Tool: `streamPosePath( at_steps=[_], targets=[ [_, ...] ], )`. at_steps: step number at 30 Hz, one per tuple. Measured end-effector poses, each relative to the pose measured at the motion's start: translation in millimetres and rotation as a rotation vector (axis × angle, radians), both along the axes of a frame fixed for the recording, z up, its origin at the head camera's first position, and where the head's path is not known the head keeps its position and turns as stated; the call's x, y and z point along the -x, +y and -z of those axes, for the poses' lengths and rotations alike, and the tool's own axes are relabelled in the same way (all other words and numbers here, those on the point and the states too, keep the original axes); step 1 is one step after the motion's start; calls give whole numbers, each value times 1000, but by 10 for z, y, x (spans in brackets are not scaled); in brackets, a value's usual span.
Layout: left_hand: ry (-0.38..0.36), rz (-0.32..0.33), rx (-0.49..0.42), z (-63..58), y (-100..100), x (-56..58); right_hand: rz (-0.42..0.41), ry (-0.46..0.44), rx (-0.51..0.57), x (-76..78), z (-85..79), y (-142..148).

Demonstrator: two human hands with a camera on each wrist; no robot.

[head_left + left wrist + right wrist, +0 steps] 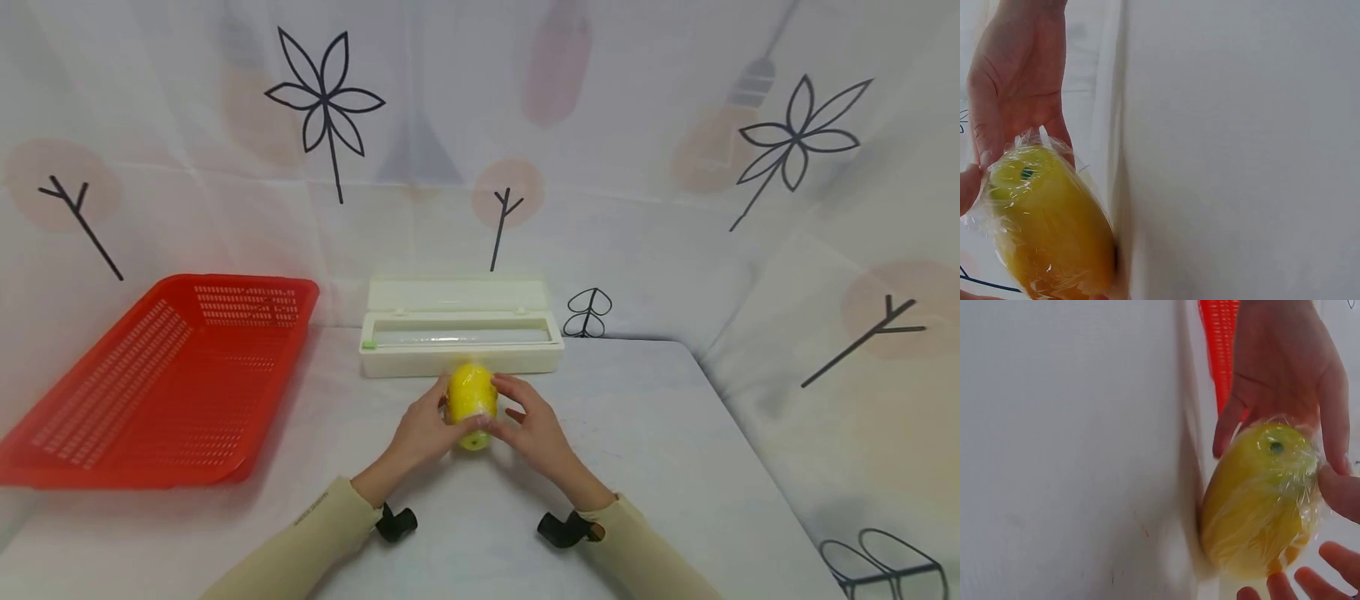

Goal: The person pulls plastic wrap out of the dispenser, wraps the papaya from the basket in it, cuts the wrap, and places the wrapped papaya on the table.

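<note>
A yellow fruit (472,392), mango-like in shape, is wrapped in crinkled clear film. It lies between the two hands in front of a white box, and a small dark green spot marks its near end. My left hand (420,429) grips its left side, and my right hand (543,433) holds the right side with bent fingers. Both thumbs meet over the near end. In the left wrist view the fruit (1054,219) shows loose film around its end. The right wrist view has the fruit (1260,500) with right fingertips touching its film. The fruit hides some fingers.
Behind the fruit stands a white cling film dispenser (461,362), its lid raised and a film roll inside. A large red plastic basket (157,392) sits to the left. White cloth covers the table (637,433), and a patterned curtain (637,208) hangs behind.
</note>
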State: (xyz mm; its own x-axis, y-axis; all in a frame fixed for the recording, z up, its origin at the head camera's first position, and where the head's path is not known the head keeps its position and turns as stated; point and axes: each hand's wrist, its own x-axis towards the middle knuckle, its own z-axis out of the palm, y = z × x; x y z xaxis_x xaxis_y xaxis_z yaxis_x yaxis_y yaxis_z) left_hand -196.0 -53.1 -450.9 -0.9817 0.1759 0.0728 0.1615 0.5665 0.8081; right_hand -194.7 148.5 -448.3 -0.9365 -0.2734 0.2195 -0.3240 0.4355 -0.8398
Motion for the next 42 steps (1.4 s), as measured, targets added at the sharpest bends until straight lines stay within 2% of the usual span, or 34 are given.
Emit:
streamPosePath(
  at_steps=[7, 13, 18, 26, 29, 31, 34, 36, 39, 42],
  targets=[
    [-33, 6, -64, 21, -13, 1, -51, -57, 22, 89, 33, 64],
    [-40, -35, -167, 50, -15, 20, -18, -74, 52, 123, 50, 52],
    [-49, -74, -243, 92, -27, 49, 18, -156, 117, 132, 92, 22],
    [-33, -56, -293, 149, -66, 60, 51, -237, 232, 126, 139, -23],
    [-44, -33, -270, 138, -78, 46, 61, -234, 231, 109, 150, -27],
    [-56, -15, -223, 111, -83, 25, 61, -214, 207, 85, 145, -27],
    [-62, 19, -114, 64, -81, 1, 56, -166, 161, 38, 129, -30],
    [-36, 48, -27, 39, -74, -11, 54, -132, 128, 2, 114, -34],
    [1, 56, 74, 38, -55, -13, 57, -85, 103, -49, 105, -33],
    [11, 33, 109, 33, -34, -16, 63, -34, 107, -101, 96, -28]
  ],
)
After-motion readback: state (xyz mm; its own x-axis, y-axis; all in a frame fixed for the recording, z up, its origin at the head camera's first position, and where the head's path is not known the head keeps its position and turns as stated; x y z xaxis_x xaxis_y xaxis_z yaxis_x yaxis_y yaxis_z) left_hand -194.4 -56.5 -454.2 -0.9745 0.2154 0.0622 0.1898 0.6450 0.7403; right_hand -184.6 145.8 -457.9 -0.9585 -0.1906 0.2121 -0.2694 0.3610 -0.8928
